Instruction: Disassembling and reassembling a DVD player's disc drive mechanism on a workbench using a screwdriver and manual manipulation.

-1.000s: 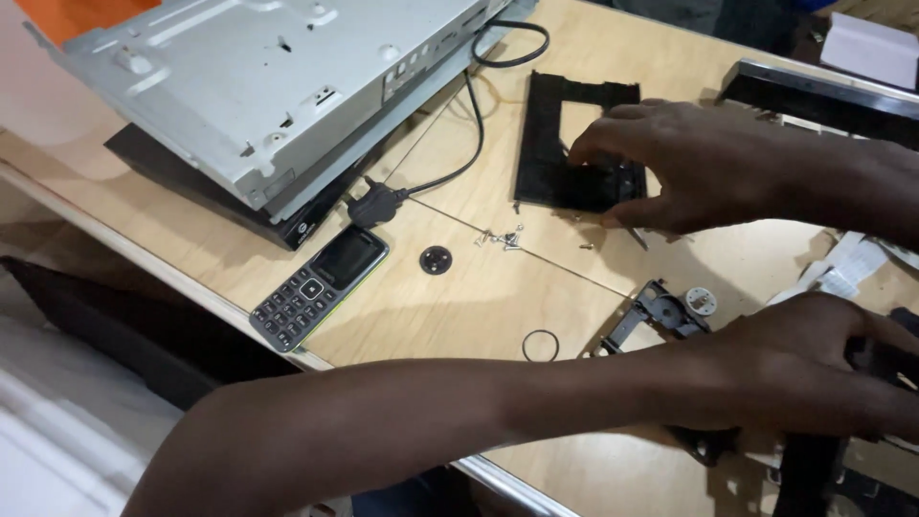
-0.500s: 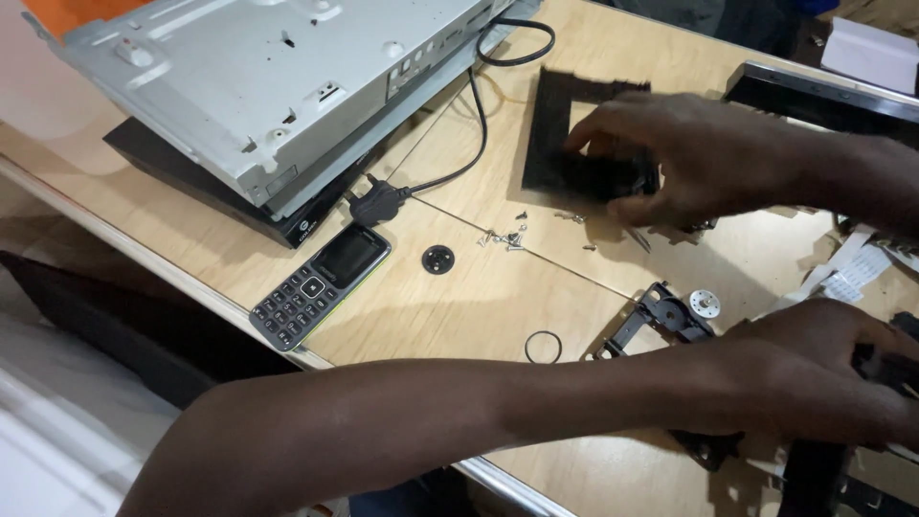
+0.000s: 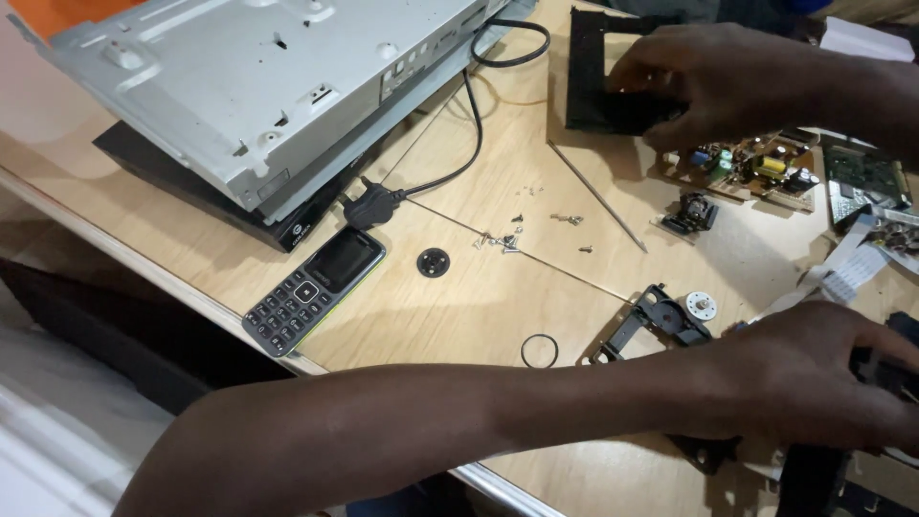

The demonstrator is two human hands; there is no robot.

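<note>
My right hand (image 3: 728, 81) grips a black plastic tray frame (image 3: 586, 86) at the top, held tilted just above the wooden table (image 3: 459, 316). My left arm reaches across from the lower left. My left hand (image 3: 814, 383) is closed over a black plastic part (image 3: 885, 369) at the right edge, most of it hidden under the fingers. Below the right hand lies a brown circuit board (image 3: 756, 168) with a small black mechanism (image 3: 691, 213) beside it. A black bracket with a round silver motor (image 3: 670, 316) lies just left of my left hand.
An upturned grey metal chassis (image 3: 258, 86) leans on a black box at top left, with a black cable and plug (image 3: 373, 203). A keypad phone (image 3: 311, 290), a black disc (image 3: 433, 261), a rubber ring (image 3: 539, 350), loose screws (image 3: 507, 239), a thin rod (image 3: 598, 198) and a white ribbon cable (image 3: 842, 263) lie around.
My right hand has raised the black frame up and away, uncovering the circuit board and small mechanism beneath. My left hand stays on the black part.
</note>
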